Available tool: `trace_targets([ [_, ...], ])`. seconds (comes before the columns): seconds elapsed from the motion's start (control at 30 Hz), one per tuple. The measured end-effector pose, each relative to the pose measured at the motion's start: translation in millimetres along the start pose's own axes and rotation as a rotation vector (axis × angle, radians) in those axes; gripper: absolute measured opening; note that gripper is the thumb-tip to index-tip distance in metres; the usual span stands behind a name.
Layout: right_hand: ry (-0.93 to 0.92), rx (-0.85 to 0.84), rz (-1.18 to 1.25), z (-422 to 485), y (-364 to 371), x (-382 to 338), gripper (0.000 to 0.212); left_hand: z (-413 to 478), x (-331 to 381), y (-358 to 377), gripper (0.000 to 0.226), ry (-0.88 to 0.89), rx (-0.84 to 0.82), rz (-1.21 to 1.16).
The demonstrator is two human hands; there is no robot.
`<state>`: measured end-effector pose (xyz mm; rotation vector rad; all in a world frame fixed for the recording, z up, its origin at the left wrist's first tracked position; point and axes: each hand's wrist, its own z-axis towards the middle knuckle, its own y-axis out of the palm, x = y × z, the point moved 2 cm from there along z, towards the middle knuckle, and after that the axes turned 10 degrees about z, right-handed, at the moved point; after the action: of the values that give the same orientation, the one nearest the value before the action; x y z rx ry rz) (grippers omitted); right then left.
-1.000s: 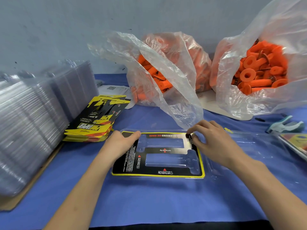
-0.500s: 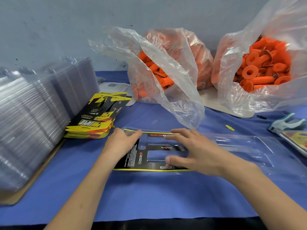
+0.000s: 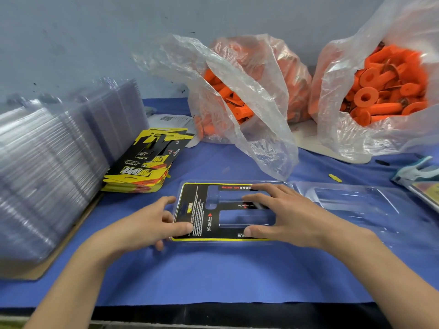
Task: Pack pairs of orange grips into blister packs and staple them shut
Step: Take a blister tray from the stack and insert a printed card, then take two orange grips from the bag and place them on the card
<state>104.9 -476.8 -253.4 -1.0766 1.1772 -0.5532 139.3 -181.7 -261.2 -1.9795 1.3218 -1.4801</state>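
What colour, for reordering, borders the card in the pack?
Yellow, around the black card; head view shows it.

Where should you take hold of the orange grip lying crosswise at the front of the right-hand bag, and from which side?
Probably the orange grip by its long tube, not the flange, from above through the bag mouth: the tube lies level, exposed on the pile.

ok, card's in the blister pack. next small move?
Probably lift the right hand toward the orange grips in the open bag for a pair: the printed card lies flat in the blister pack, its two cavities show empty, and the left hand holds the edge.
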Motion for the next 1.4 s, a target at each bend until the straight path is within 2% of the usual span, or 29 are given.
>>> trace_targets([
  [0.07,-0.001,-0.003,-0.001,0,0,0,0.076,-2,1,2,0.092,0.027,0.011,0.060],
  [0.33,0.006,0.008,0.014,-3,-3,1,0.080,-7,3,-2,0.081,0.014,0.006,-0.016],
  [0.5,-0.005,0.058,0.035,-5,-6,-2,0.074,-8,5,-5,0.069,-0.040,0.131,-0.050],
  [0.67,-0.017,0.230,0.161,-8,-26,1,0.064,-5,25,-11,0.039,0.203,0.499,0.135],
  [0.8,0.045,0.428,0.287,-12,-51,18,0.038,-4,66,-14,0.019,0.401,0.645,0.055],
  [0.9,0.108,0.529,0.389,-17,-68,37,0.027,-1,111,-16,0.019,0.502,0.704,0.020],
  [1.03,0.198,0.622,0.523,-27,-85,64,0.026,11,182,-11,0.017,0.629,0.677,-0.077],
  [1.13,0.219,0.732,0.682,-34,-93,83,0.023,25,247,9,0.017,0.773,0.548,-0.103],
  [1.23,0.254,0.875,0.942,-43,-104,103,0.021,52,318,42,0.019,0.887,0.397,-0.060],
  [1.37,0.267,1.018,1.437,-47,-126,135,0.020,127,402,83,0.022,0.774,0.291,0.127],
  [1.4,0.241,1.040,1.540,-47,-130,142,0.019,148,419,90,0.029,0.723,0.274,0.144],
])
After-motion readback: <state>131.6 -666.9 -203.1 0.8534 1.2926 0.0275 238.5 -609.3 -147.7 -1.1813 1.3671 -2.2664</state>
